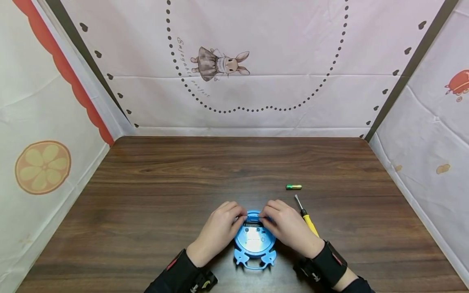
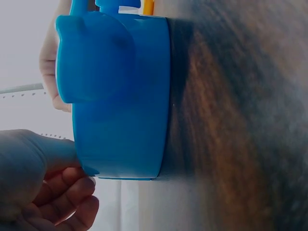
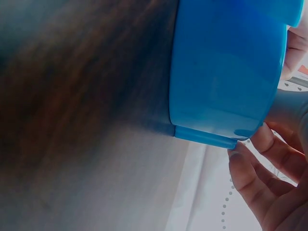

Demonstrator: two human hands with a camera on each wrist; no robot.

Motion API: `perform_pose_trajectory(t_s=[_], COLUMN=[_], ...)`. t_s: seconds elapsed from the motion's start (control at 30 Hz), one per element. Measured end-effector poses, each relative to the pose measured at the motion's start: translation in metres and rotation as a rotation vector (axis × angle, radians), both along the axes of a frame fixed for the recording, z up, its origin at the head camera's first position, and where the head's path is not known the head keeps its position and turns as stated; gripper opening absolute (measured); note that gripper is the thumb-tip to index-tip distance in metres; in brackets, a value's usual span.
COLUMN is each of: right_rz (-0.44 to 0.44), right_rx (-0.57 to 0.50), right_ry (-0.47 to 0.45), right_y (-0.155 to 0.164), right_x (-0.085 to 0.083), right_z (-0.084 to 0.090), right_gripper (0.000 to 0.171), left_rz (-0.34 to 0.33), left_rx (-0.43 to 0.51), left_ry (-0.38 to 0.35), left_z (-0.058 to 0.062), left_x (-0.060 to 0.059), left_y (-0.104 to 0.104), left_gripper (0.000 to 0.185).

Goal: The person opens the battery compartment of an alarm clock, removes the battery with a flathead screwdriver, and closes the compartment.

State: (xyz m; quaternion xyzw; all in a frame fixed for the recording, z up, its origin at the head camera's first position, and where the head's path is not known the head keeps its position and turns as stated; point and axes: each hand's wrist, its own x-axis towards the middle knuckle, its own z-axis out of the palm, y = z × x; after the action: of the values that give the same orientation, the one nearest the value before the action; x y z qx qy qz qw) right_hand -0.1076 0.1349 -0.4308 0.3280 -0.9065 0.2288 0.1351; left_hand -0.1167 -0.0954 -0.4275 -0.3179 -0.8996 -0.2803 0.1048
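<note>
Blue toy (image 1: 254, 241), a round plastic piece lying back-up at the near edge of the desk (image 1: 183, 171), sits between my two hands, with my left hand (image 1: 219, 232) and right hand (image 1: 289, 228) brought together at its far end, fingertips curled onto the small slot there. I judge the job to be at an early or middle stage: that slot looks open, while the battery (image 1: 294, 186) lies well apart on the desk and the screwdriver (image 1: 307, 215) rests unused just beside my right hand. Whether anything is pinched between my fingertips I cannot tell.
</note>
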Motion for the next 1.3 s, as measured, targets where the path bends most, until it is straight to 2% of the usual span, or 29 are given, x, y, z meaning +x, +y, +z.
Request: perform_pose_trajectory(t_s=[0.3, 0.53, 0.73, 0.87, 1.0, 1.3], right_rz=[0.001, -0.014, -0.005, 0.023, 0.006, -0.060], right_rx=[-0.008, -0.012, -0.041, -0.141, -0.210, -0.223], right_ry=[-0.016, -0.052, -0.133, -0.237, -0.318, -0.345], right_y=[-0.001, -0.003, 0.001, 0.008, 0.012, 0.010], right_x=[0.002, 0.005, 0.003, 0.001, 0.000, 0.001], right_z=[0.001, -0.002, 0.003, 0.008, 0.010, 0.008], right_gripper=[0.008, 0.008, 0.006, 0.011, 0.018, 0.008], left_rz=[0.004, 0.018, 0.020, 0.018, 0.011, 0.016], left_rx=[-0.015, -0.020, -0.007, 0.012, 0.033, 0.086], left_ry=[0.002, -0.011, -0.037, -0.046, -0.053, -0.118], left_z=[0.002, -0.002, -0.005, -0.004, -0.002, 0.002], left_x=[0.002, 0.006, 0.007, 0.005, 0.004, 0.001], left_y=[0.000, -0.001, 0.000, 0.000, -0.001, -0.002], left_gripper=[0.004, 0.005, 0.004, 0.004, 0.004, 0.007])
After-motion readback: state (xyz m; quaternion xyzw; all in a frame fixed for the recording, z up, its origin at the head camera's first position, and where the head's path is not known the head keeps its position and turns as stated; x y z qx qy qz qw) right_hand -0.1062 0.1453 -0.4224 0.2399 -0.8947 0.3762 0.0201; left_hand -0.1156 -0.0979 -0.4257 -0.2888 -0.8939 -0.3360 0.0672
